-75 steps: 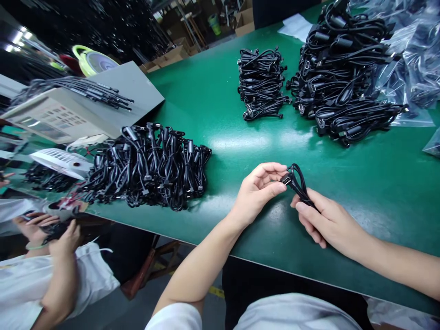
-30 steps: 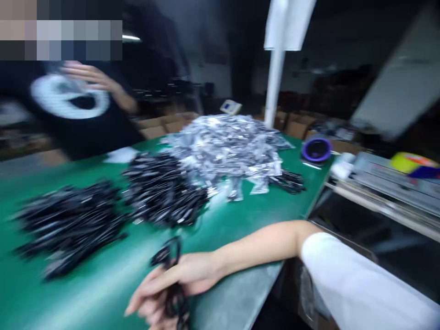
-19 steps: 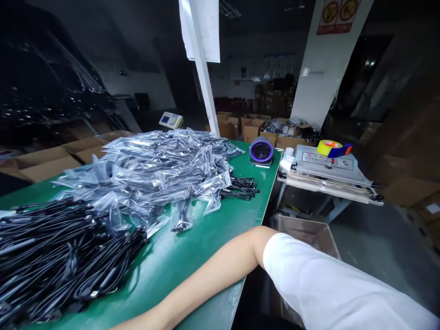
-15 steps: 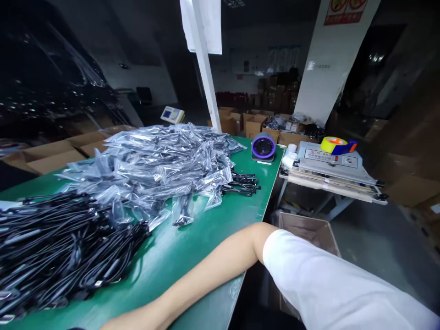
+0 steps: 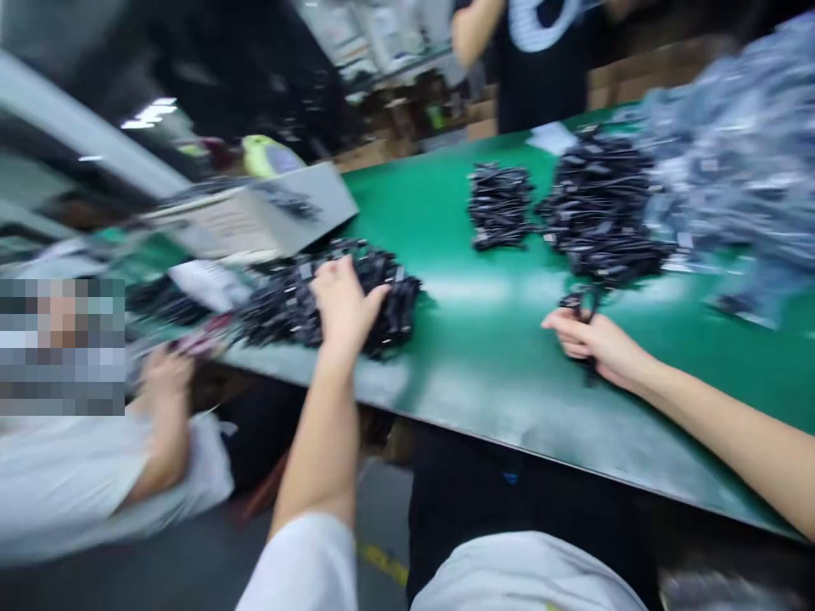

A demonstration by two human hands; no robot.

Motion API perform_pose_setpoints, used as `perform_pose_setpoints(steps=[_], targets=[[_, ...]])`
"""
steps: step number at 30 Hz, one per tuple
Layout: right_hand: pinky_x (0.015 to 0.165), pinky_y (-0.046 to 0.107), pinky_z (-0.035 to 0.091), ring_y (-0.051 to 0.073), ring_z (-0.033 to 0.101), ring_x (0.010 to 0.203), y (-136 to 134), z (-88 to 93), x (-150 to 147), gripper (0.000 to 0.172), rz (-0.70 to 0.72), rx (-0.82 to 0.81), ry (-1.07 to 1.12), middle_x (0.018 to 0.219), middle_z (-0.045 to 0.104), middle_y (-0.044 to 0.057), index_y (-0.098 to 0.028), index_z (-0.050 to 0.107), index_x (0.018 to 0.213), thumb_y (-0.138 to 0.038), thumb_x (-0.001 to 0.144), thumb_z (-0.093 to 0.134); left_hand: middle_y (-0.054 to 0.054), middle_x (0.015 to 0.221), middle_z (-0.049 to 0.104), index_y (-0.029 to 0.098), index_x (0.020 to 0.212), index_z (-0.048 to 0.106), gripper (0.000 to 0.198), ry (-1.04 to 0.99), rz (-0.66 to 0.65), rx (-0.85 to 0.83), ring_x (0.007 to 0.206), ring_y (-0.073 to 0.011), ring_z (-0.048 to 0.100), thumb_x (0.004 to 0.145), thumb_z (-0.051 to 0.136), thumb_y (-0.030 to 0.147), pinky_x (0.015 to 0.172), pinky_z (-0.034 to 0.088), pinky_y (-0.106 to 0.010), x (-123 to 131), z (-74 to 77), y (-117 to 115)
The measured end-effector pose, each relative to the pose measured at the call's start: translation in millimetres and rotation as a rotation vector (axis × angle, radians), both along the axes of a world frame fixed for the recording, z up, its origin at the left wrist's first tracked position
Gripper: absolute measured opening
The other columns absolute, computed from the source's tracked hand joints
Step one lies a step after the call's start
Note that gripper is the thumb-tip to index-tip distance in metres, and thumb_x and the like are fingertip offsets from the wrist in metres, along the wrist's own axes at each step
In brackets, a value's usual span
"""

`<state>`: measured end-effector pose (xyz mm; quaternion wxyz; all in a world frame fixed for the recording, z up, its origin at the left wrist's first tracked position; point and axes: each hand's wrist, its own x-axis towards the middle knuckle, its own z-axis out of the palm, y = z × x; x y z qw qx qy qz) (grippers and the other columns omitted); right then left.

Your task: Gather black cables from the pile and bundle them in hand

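The whole view is motion-blurred. My left hand (image 5: pixel 345 305) lies with its fingers spread on top of a heap of black cables (image 5: pixel 388 310), and I cannot tell whether it grips any. My right hand (image 5: pixel 589 344) is closed around a looped black cable (image 5: pixel 589 361) above the green table top (image 5: pixel 497 373). That hand is just below a large pile of bundled black cables (image 5: pixel 602 204). A smaller pile of black cables (image 5: pixel 500 204) lies to the left of the large one.
Clear plastic bags of cables (image 5: pixel 732 144) are heaped at the right. A grey machine (image 5: pixel 280 212) stands past the table's left end. A co-worker's hand (image 5: pixel 165 382) is at the left, and a person in a dark shirt (image 5: pixel 541 59) stands across the table.
The view has swung back from the far end of the table to the cable piles. My left hand has moved from the cable onto the left heap. My right hand holds the cable.
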<state>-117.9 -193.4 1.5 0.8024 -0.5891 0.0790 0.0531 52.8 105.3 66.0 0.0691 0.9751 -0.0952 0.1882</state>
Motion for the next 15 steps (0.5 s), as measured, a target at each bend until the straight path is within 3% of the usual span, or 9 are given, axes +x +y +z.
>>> perform_pose_setpoints(steps=[2,4,11,15], targets=[[0.049,0.031,0.007,0.007,0.017,0.046,-1.7,-6.2,5.9,0.027,0.026,0.000,-0.007,0.058,0.027,-0.009,-0.018,0.068,0.083,-0.044,0.084,0.075,-0.025,0.145,0.043,0.006,0.150,0.032,0.086,-0.068,0.130,0.019,0.134,-0.0374,0.044,0.083,0.074,0.040,0.113,0.038,-0.052,5.5,4.1,36.6],[0.053,0.035,0.009,0.010,0.020,0.049,-3.9,-4.7,2.3,0.025,0.039,-0.022,0.009,0.061,0.029,-0.006,-0.019,0.070,0.089,-0.044,0.091,0.069,-0.025,0.142,0.043,0.005,0.151,0.029,0.089,-0.093,0.156,-0.001,0.130,-0.0378,0.045,0.082,0.075,0.039,0.111,0.038,-0.049,9.7,-0.2,43.5],[0.059,0.040,0.010,0.013,0.021,0.051,-2.6,2.3,-5.0,0.027,0.016,-0.110,0.054,0.059,0.029,-0.005,-0.022,0.071,0.088,-0.049,0.092,0.067,-0.019,0.129,0.051,0.010,0.145,0.038,0.063,-0.126,-0.093,0.086,0.121,-0.0328,0.044,0.088,0.064,0.022,0.107,0.039,-0.047,-10.5,-23.8,8.1],[0.059,0.039,0.010,0.013,0.021,0.052,-2.2,-1.2,-2.5,0.026,0.002,-0.102,0.037,0.060,0.029,-0.005,-0.023,0.069,0.086,-0.049,0.090,0.069,-0.017,0.123,0.054,0.010,0.135,0.049,0.049,-0.131,-0.135,0.141,0.119,-0.0312,0.043,0.089,0.062,0.020,0.106,0.039,-0.045,-14.0,-27.7,2.2]])
